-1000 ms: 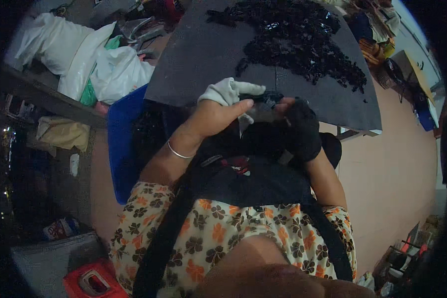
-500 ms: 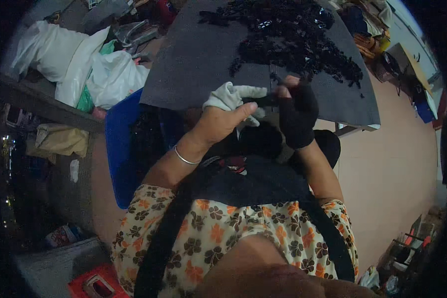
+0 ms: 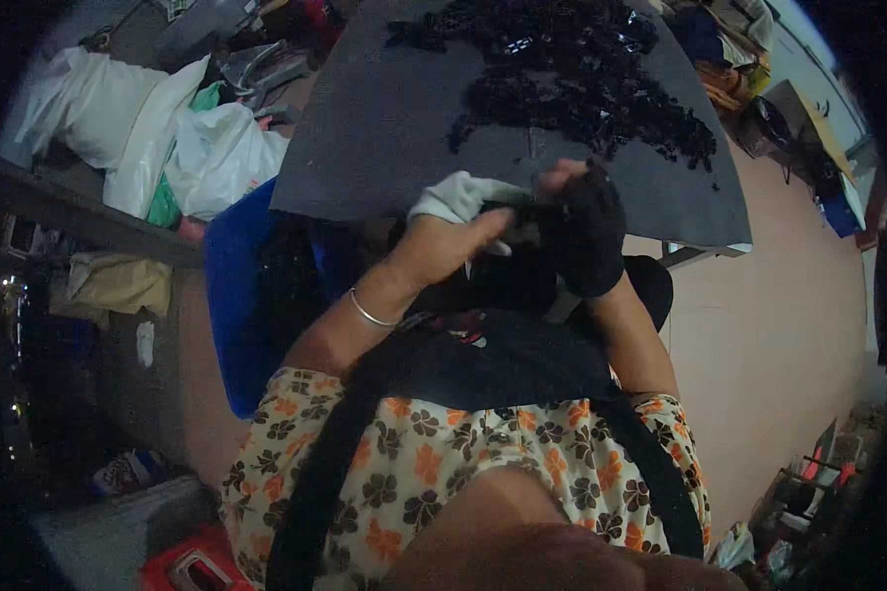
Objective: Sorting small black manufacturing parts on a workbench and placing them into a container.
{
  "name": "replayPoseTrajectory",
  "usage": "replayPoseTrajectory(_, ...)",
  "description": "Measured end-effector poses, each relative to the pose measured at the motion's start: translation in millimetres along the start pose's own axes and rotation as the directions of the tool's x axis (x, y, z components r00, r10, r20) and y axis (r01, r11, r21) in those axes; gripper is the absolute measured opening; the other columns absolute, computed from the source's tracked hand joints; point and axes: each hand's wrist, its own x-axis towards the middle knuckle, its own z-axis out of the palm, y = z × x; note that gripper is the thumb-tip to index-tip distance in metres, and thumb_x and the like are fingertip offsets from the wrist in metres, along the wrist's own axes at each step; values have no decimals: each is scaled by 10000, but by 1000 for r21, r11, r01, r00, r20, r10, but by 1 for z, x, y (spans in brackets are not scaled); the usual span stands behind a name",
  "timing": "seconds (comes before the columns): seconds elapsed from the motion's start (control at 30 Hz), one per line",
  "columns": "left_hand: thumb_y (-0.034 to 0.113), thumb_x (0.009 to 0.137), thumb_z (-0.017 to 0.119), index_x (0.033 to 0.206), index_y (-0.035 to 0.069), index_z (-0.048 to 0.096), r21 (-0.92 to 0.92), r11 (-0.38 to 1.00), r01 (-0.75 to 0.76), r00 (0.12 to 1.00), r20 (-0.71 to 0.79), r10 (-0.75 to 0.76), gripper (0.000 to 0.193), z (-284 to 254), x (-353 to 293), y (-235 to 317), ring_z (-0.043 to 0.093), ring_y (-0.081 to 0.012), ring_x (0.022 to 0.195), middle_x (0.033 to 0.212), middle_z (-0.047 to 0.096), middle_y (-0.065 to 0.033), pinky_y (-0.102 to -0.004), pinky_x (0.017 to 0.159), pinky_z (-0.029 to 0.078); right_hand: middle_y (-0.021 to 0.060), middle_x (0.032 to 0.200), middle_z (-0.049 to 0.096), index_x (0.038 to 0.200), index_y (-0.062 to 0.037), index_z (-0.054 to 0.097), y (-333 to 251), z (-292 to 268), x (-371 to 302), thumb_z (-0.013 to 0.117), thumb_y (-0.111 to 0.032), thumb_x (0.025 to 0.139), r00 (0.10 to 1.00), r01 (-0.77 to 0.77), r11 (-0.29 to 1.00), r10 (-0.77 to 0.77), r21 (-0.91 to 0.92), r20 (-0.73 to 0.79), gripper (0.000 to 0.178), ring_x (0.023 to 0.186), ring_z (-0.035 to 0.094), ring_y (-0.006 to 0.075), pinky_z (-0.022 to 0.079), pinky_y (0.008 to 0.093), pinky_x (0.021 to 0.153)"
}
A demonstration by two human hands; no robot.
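While the left hand (image 3: 443, 246) pinched a white cloth (image 3: 458, 194) and the gloved right hand (image 3: 586, 231) gripped a small black part (image 3: 522, 212) at frame centre, wiping looked underway, next calling for steady rubbing.

At the centre of the frame we see the left hand (image 3: 443, 246) gripping a white cloth (image 3: 458, 195), its fingers (image 3: 488, 225) stretched toward a small dark piece (image 3: 518, 212) pinched by the right hand (image 3: 581, 231), which wears a black fingerless glove. Above them a dark grey surface (image 3: 384, 148) carries a heap of black pieces (image 3: 581, 84). White bags (image 3: 148, 138) fill the upper left, a blue bin (image 3: 232, 295) sits left of centre.
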Motion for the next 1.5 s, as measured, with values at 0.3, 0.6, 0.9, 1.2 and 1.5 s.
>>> replayPoseTrajectory(0.3,50,833,587,1039,-8,590,-376,920,110,987,-68,-146,214,-10,-10,17,573,-80,729,925,619,-59,-199,585,490,61,949,604,879,-121,627,7,-8,-2,632,-115,655,880,291,957,-264,-9,396,224,882,566,263,430,395,789)
replayPoseTrajectory(0.6,93,846,588,1009,-4,604,-79,994,79,974,-207,-94,191,-6,-10,14,569,-73,694,879,636,-56,-204,580,482,73,958,596,934,-113,628,-1,-10,2,651,-121,679,866,173,984,-132,-41,482,257,884,561,288,450,391,752)
replayPoseTrajectory(0.9,30,833,577,1027,15,599,155,987,38,984,-178,-9,196,2,-15,27,582,-75,710,920,627,-64,-208,579,479,100,872,616,990,-30,597,-3,-5,-6,663,-146,777,714,-619,726,359,301,601,251,817,586,189,464,309,728)
replayPoseTrajectory(1.2,33,841,559,1031,10,591,222,974,-35,992,-110,61,194,2,-14,21,593,-97,753,933,622,-81,-222,595,503,60,810,612,936,-15,597,-2,-10,-7,670,-133,768,637,-652,735,394,189,662,217,751,554,116,453,283,679)
replayPoseTrajectory(1.5,118,849,580,1224,54,482,337,938,-85,873,-429,233,394,-72,-7,54,594,-152,758,1023,604,-80,-255,628,489,128,774,594,938,4,601,24,-13,-22,668,-182,763,657,-513,850,300,119,692,264,716,584,195,458,310,662)
